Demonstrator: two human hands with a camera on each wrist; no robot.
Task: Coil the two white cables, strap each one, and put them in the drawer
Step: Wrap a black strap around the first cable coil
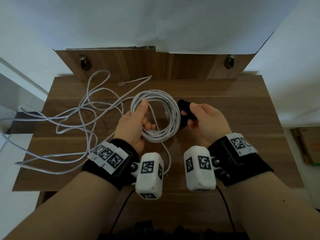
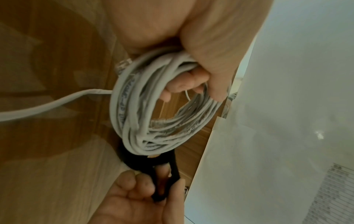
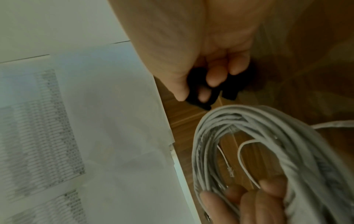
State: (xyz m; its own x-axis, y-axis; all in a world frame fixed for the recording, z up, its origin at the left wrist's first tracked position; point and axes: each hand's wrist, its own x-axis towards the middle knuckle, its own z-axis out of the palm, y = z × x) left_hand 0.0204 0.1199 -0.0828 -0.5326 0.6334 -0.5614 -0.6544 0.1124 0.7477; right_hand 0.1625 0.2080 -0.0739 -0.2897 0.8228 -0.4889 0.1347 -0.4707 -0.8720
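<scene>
First coil held for strapping, centre frame.
Left hand [image 1: 134, 121] clamps the coiled cable [image 1: 170, 110] to keep its loops; right hand [image 1: 207, 119] fingers pinch the black strap [image 1: 183, 113] beside it. Second cable [image 1: 83, 116] sprawls loose at left.

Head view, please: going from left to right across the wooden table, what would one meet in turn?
Loose white cable → left hand gripping the coiled white cable → black strap → right hand holding the strap.

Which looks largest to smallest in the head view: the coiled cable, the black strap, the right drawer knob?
1. coiled cable
2. black strap, partly hidden by the right hand
3. right drawer knob, though it lies farther away
</scene>
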